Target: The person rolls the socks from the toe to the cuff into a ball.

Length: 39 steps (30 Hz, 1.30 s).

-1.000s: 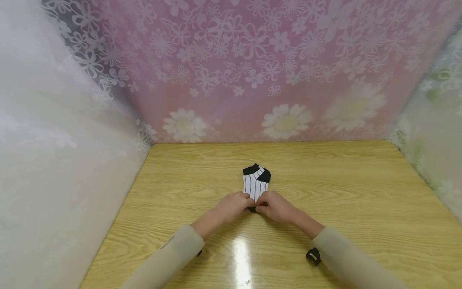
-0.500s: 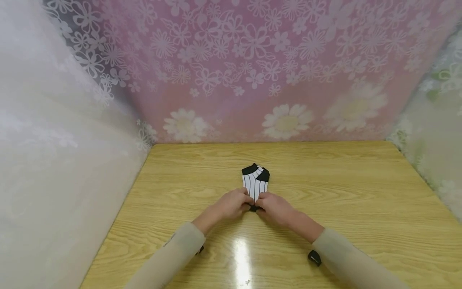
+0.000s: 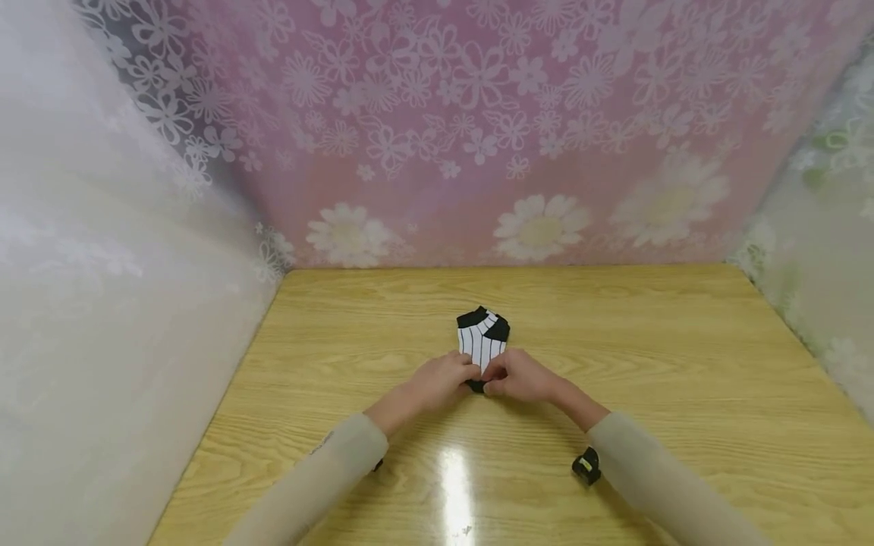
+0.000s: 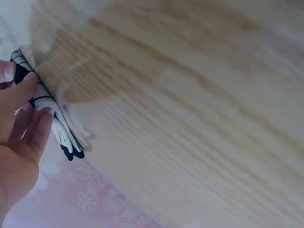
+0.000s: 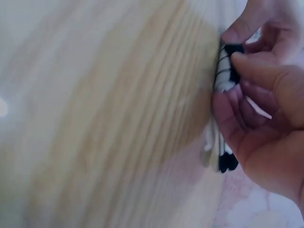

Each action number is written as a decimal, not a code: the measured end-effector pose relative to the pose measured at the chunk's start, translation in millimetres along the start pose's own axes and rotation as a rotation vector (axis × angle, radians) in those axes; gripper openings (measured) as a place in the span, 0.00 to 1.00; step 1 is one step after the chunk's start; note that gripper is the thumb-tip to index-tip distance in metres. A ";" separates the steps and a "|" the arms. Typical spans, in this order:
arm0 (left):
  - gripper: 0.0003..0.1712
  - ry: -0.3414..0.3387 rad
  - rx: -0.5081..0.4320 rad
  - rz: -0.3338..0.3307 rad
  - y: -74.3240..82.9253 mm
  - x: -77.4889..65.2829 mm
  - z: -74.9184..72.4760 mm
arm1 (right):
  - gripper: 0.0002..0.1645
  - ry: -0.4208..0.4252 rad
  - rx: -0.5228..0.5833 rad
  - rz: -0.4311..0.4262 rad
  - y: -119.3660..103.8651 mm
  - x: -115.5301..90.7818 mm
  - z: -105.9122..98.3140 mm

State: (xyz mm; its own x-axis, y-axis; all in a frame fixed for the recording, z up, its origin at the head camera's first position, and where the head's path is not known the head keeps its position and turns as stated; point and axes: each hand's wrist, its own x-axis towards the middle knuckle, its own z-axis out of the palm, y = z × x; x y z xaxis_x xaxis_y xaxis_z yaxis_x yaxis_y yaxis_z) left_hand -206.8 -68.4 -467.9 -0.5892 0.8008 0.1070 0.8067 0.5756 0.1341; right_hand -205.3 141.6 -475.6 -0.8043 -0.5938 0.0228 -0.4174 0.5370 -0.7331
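Observation:
A pair of white socks (image 3: 481, 341) with thin black stripes lies stacked on the table, black cuffs and heels pointing away from me. At the near end, the black toes are turned up into a fold. My left hand (image 3: 442, 381) pinches the left side of this fold, thumb and fingers curled on it. Opposite, my right hand (image 3: 523, 377) pinches the right side, its fingertips close to the left ones. In the left wrist view the layered socks (image 4: 59, 128) show edge-on, with the rolled toe under the thumb. Fingers partly cover the folded toe (image 5: 235, 71) in the right wrist view.
The wood-grain table (image 3: 341, 318) reaches back to a pink flowered wall covering (image 3: 423, 152). Pale walls stand at left and right. A black wrist device (image 3: 586, 466) hangs under the right sleeve. Glare (image 3: 456, 493) shines on the tabletop near the front.
Both hands have shifted slightly forward with the folded toe end, so less of the striped part shows. My right wrist has turned and its fingers have taken a new pinch.

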 end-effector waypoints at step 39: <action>0.12 -0.039 0.106 -0.152 18.0 3.2 -10.0 | 0.06 0.048 -0.106 -0.009 -15.5 1.9 2.2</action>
State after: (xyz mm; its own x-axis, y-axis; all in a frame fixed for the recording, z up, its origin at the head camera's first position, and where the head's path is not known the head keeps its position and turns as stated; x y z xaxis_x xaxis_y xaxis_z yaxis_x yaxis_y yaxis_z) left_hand -194.7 -57.0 -455.3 -0.7041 0.7079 0.0552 0.7100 0.7030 0.0408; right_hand -199.5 130.8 -465.8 -0.8185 -0.5709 0.0638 -0.4653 0.5936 -0.6566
